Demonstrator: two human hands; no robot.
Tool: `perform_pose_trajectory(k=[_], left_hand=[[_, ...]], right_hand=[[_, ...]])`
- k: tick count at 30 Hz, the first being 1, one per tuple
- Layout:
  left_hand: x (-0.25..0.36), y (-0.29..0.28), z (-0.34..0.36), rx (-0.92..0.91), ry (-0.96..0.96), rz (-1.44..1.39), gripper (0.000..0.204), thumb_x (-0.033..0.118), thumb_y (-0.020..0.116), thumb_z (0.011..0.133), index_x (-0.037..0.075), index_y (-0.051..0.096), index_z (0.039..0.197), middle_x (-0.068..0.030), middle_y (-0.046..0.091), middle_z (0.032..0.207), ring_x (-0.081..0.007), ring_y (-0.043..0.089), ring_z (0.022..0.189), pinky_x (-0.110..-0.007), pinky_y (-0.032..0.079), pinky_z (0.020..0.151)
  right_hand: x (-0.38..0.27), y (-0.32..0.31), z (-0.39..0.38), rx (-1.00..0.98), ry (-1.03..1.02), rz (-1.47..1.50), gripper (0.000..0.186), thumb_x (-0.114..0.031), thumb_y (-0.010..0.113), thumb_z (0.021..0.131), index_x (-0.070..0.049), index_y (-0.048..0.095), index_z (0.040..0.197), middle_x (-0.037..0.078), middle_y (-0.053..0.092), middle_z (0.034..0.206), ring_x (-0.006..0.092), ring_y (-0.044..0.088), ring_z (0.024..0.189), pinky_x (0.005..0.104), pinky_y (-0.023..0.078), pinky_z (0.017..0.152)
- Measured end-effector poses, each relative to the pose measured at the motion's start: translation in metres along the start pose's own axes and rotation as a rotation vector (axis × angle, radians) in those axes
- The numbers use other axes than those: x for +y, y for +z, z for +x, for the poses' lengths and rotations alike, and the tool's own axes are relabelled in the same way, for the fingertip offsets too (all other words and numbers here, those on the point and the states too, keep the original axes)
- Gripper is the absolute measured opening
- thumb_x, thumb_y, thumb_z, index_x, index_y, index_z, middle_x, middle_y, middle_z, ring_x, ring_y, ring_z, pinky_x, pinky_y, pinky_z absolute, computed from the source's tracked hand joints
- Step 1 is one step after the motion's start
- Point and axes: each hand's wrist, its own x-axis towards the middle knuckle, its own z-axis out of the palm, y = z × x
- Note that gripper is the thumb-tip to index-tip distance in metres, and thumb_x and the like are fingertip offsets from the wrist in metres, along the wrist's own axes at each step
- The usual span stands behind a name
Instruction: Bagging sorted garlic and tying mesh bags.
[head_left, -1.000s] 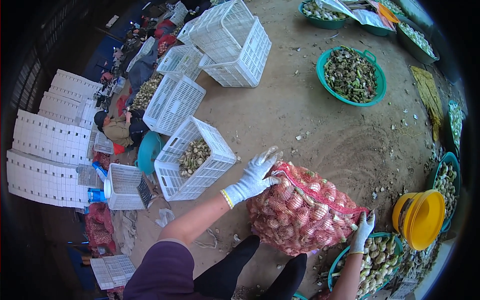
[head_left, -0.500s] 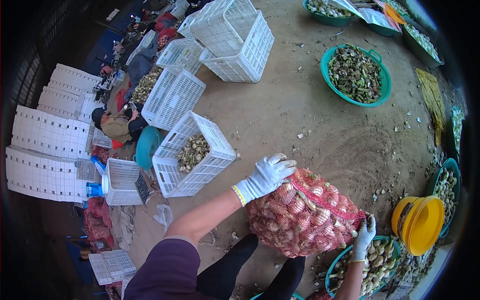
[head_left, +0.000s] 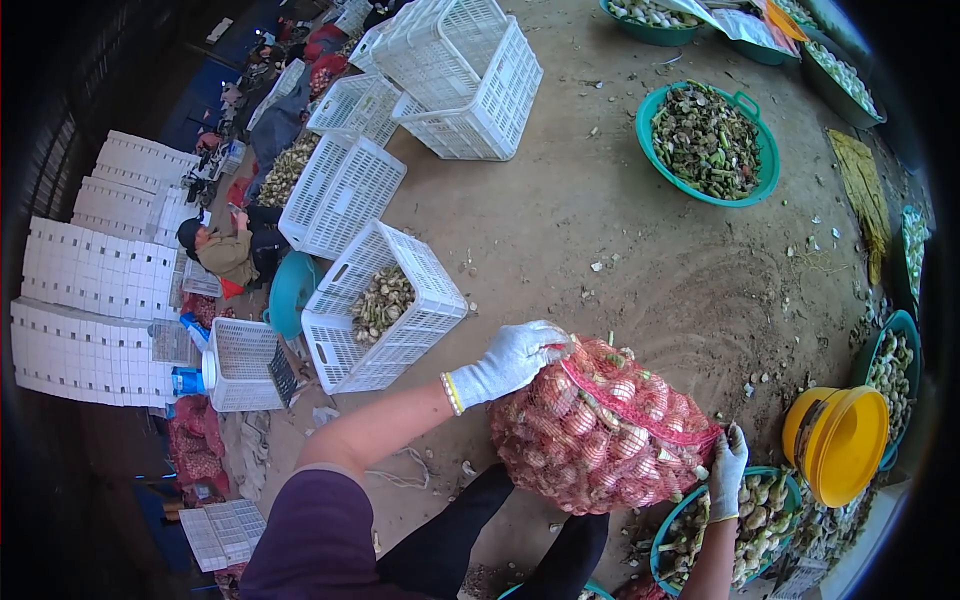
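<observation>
A full red mesh bag of garlic bulbs (head_left: 595,440) lies tilted in front of my legs. My left hand (head_left: 518,362), in a white knit glove with a yellow-edged cuff, grips the netting at the bag's upper left corner, its fingers closed. At the lower right corner my right hand (head_left: 728,474), gloved alike, pinches the gathered mesh. Just below that hand, partly behind my forearm, stands a green basin of garlic with stems (head_left: 770,520).
White plastic crates (head_left: 395,325) stand at the left, one holding garlic. A green basin of trimmings (head_left: 708,145) sits ahead on the dirt floor. Yellow buckets (head_left: 838,445) are at the right. A seated person (head_left: 228,252) works beyond the crates.
My left hand has shifted a little left with its corner of the bag, and that arm has drawn left. The right hand has barely moved, still at the lower right corner.
</observation>
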Motion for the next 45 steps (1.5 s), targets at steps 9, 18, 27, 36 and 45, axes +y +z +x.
perform_pose_trajectory(k=[9,18,27,36,45], left_hand=[[-0.021,0.031,0.03,0.394,0.118,-0.021,0.021,0.016,0.064,0.071,0.009,0.062,0.091,-0.0073,0.059,0.092,-0.0255,0.058,0.083,-0.031,0.048,0.069],[0.009,0.014,0.008,0.281,0.249,0.615,0.025,0.022,0.061,0.07,0.017,0.062,0.094,-0.0032,0.054,0.077,-0.0206,0.057,0.072,-0.031,0.047,0.056],[0.026,-0.015,-0.013,0.077,-0.449,-0.574,0.017,0.012,0.06,0.078,0.002,0.063,0.092,-0.0093,0.062,0.09,-0.0165,0.057,0.083,-0.026,0.045,0.074],[0.013,-0.029,-0.008,-0.235,-0.364,-0.109,0.02,0.019,0.056,0.082,0.002,0.062,0.091,-0.0063,0.063,0.079,-0.0129,0.057,0.069,-0.025,0.045,0.062],[0.065,-0.05,-0.036,-0.432,-0.876,-0.378,0.023,0.02,0.045,0.088,0.003,0.057,0.099,0.0019,0.05,0.062,0.0009,0.035,0.039,-0.014,0.029,0.033]], right_hand=[[-0.033,0.001,0.009,0.034,0.155,0.262,0.007,-0.008,0.048,0.086,-0.005,0.051,0.091,-0.005,0.053,0.078,0.0034,0.048,0.066,0.0191,0.042,0.062],[-0.021,0.013,0.007,0.022,0.058,0.061,0.023,-0.003,0.047,0.085,-0.001,0.05,0.108,0.002,0.055,0.098,0.0092,0.05,0.085,0.0219,0.041,0.076],[-0.03,0.009,0.005,-0.188,0.161,0.188,0.02,-0.001,0.045,0.083,-0.003,0.053,0.102,0.001,0.056,0.09,0.0092,0.053,0.076,0.0219,0.044,0.071],[-0.046,0.012,0.002,-0.281,0.247,0.13,0.032,0.001,0.039,0.084,-0.002,0.047,0.115,0.004,0.055,0.099,0.0075,0.052,0.083,0.0218,0.043,0.075],[-0.064,0.004,-0.047,-0.375,0.426,0.198,0.032,-0.007,0.045,0.084,-0.004,0.046,0.116,-0.003,0.055,0.069,0.0032,0.046,0.05,0.0163,0.036,0.044]])
